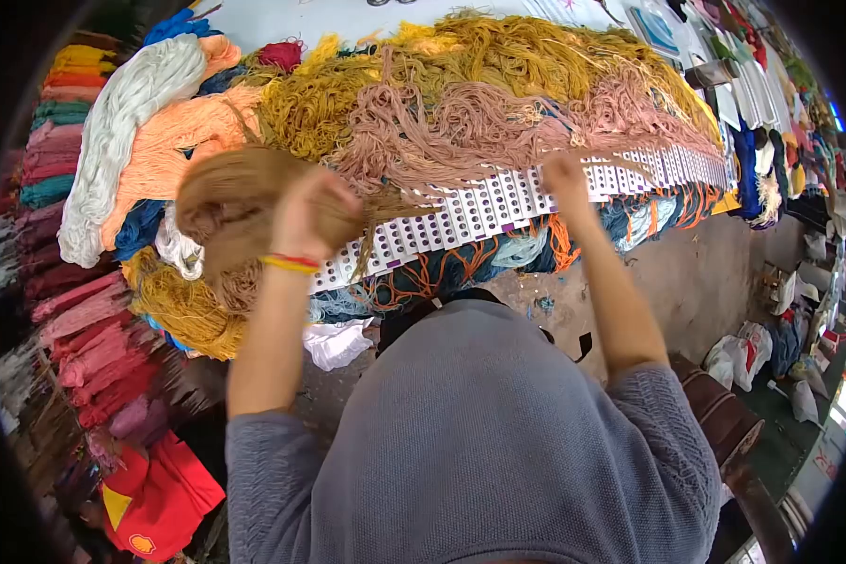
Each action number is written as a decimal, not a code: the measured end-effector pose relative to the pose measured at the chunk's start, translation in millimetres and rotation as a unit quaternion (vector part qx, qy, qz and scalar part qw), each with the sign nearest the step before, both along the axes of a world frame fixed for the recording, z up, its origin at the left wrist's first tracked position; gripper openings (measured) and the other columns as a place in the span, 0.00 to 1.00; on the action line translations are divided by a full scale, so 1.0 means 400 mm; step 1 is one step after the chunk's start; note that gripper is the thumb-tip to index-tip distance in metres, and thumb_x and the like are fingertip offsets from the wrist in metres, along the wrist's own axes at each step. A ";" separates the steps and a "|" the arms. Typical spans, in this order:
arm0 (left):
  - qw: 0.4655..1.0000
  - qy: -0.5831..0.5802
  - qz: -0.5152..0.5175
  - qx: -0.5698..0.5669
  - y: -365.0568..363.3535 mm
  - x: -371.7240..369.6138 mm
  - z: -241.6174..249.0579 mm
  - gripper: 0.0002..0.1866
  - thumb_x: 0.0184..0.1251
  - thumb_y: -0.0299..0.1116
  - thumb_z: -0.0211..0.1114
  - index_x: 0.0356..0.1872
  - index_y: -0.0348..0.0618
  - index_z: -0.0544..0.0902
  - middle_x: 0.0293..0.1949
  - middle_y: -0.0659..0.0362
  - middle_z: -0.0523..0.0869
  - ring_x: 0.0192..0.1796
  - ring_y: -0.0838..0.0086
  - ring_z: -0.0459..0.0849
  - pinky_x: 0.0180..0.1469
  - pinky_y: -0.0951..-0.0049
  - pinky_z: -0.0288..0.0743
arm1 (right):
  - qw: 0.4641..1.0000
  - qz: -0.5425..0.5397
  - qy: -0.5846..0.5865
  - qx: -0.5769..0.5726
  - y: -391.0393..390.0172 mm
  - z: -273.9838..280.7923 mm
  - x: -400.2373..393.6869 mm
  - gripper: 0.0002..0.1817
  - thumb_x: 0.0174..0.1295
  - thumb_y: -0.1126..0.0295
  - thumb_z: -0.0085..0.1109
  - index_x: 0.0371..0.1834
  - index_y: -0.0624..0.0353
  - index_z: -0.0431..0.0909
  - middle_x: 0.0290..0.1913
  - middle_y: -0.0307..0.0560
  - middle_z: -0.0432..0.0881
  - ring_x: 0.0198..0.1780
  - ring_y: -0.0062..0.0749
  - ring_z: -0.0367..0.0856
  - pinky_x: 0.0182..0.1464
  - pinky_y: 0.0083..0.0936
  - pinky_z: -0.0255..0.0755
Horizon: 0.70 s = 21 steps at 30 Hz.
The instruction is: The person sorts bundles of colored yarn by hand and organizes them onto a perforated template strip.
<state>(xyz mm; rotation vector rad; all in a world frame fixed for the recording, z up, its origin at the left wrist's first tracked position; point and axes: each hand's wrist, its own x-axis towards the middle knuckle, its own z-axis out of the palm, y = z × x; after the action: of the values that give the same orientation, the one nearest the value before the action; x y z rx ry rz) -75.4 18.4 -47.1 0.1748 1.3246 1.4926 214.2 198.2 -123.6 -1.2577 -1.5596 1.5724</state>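
My left hand [315,214], with a red and yellow band at the wrist, is closed on a thick brown yarn skein [240,193]. The skein is blurred and hangs over the left end of the table's yarn heap. To the right, my right hand [566,180] is closed in a fist above a white strip with rows of dark dots [484,209]. Thin brownish-pink yarn strands [620,156] run out from this fist to the right. Behind both hands lies a loose heap of dusty pink yarn [470,122].
Mustard yarn [517,52] is piled behind the pink heap. Peach yarn [179,136] and a white skein [132,141] lie at the left. Dark teal and orange yarn [442,268] hangs along the front edge. Coloured skeins [85,348] fill the far left.
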 end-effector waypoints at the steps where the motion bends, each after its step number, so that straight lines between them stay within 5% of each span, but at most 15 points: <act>1: 0.997 -0.072 -0.008 -0.022 0.014 0.066 -0.056 0.07 0.53 0.32 0.59 0.22 0.43 0.74 0.18 0.60 0.74 0.24 0.73 0.75 0.32 0.74 0.69 | 0.994 0.082 -0.068 0.007 -0.034 -0.080 -0.030 0.07 0.58 0.68 0.50 0.30 0.60 0.74 0.21 0.40 0.74 0.23 0.17 0.70 0.24 0.20 0.65; 3: 0.971 -0.219 -0.055 -0.082 0.022 0.149 -0.197 0.10 0.55 0.36 0.62 0.24 0.40 0.76 0.17 0.62 0.74 0.19 0.74 0.73 0.30 0.72 0.73 | 0.959 0.182 -0.154 0.156 -0.115 -0.081 -0.095 0.10 0.58 0.66 0.49 0.29 0.63 0.72 0.24 0.54 0.76 0.26 0.43 0.76 0.29 0.33 0.69; 6: 0.975 -0.146 -0.099 -0.134 0.047 0.232 -0.273 0.08 0.57 0.33 0.61 0.24 0.40 0.76 0.17 0.63 0.73 0.17 0.78 0.71 0.27 0.77 0.71 | 0.917 0.271 -0.192 0.220 -0.142 -0.105 -0.129 0.09 0.57 0.67 0.49 0.33 0.62 0.72 0.31 0.58 0.76 0.34 0.53 0.75 0.34 0.37 0.69; 13: 0.974 -0.149 -0.084 -0.147 0.081 0.265 -0.350 0.08 0.55 0.31 0.60 0.22 0.38 0.74 0.16 0.60 0.73 0.16 0.73 0.72 0.23 0.72 0.70 | 0.876 0.318 -0.251 0.263 -0.148 -0.142 -0.140 0.09 0.58 0.67 0.47 0.32 0.62 0.71 0.31 0.56 0.76 0.34 0.51 0.75 0.35 0.39 0.69; 15: 0.983 -0.037 -0.083 -0.161 0.095 0.285 -0.333 0.07 0.51 0.28 0.59 0.19 0.38 0.75 0.17 0.59 0.74 0.16 0.74 0.73 0.22 0.74 0.69 | 0.817 0.357 -0.316 0.325 -0.146 -0.132 -0.142 0.08 0.57 0.67 0.46 0.33 0.61 0.67 0.31 0.54 0.76 0.34 0.49 0.76 0.34 0.38 0.71; 21: 0.990 -0.041 -0.053 -0.125 0.106 0.303 -0.345 0.05 0.55 0.25 0.57 0.32 0.38 0.77 0.29 0.60 0.79 0.26 0.75 0.78 0.24 0.78 0.71 | 0.763 0.389 -0.397 0.330 -0.153 -0.088 -0.154 0.08 0.56 0.68 0.45 0.34 0.60 0.62 0.26 0.52 0.78 0.28 0.45 0.79 0.26 0.38 0.72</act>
<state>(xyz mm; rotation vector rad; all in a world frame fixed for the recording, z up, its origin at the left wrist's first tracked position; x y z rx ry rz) 45.9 60.8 -185.0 0.0221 1.4008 1.2195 152.6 137.1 -158.6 -0.8960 -3.1256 0.6081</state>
